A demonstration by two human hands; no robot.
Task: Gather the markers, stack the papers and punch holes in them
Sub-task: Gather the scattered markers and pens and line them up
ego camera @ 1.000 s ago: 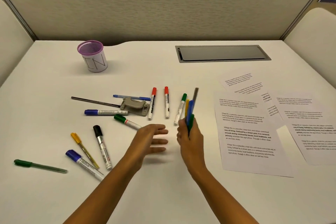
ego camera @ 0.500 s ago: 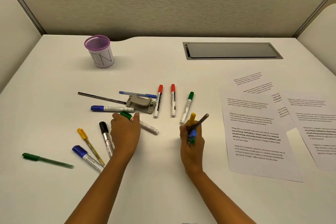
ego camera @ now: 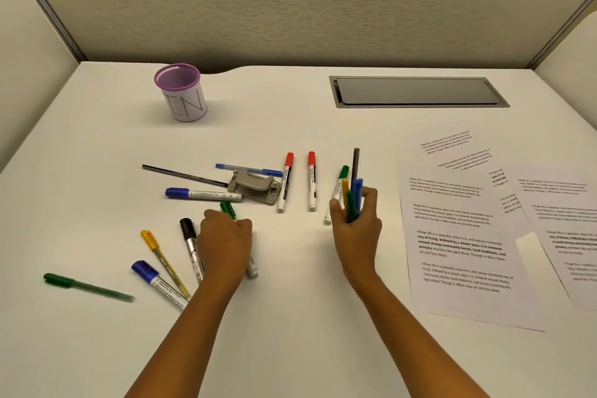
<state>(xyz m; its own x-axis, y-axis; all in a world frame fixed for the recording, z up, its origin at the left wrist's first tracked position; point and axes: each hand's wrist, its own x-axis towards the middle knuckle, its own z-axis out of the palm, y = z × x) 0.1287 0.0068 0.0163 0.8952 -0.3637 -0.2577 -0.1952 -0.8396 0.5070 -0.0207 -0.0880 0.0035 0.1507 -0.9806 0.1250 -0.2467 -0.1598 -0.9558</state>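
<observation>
Markers: most lie loose on the desk (ego camera: 290,317), scattered around the punch (ego camera: 253,188); a few are already collected in the right hand (ego camera: 355,229).
Step in hand: gathering the markers; papers and punching are not yet begun, as far as the layout shows.
Left hand (ego camera: 224,242): fingers clenched around a green-capped marker (ego camera: 228,209), just in front of the punch. Its cap pokes out above the knuckles and its white barrel end shows below the wrist.
Right hand: fingers grasping a bundle (ego camera: 352,200) of yellow, green, blue and dark pens, held upright to the right of the punch.
Still loose: two red markers (ego camera: 310,181) and a green one (ego camera: 339,186) right of the punch; a blue marker (ego camera: 202,194), a blue pen and a thin dark pen left of it; black (ego camera: 190,244), yellow, blue and green ones in front and to the left.
Cup (ego camera: 181,92): purple-rimmed, well behind the punch, seemingly empty; probably where the markers go.
Papers (ego camera: 458,236): spread and overlapping, far right of the punch, unstacked.
Next move: likely pass the green-capped marker to the bundle, then pick up the nearest loose ones. The bundle is growing, so the right hand's grip needs care.
</observation>
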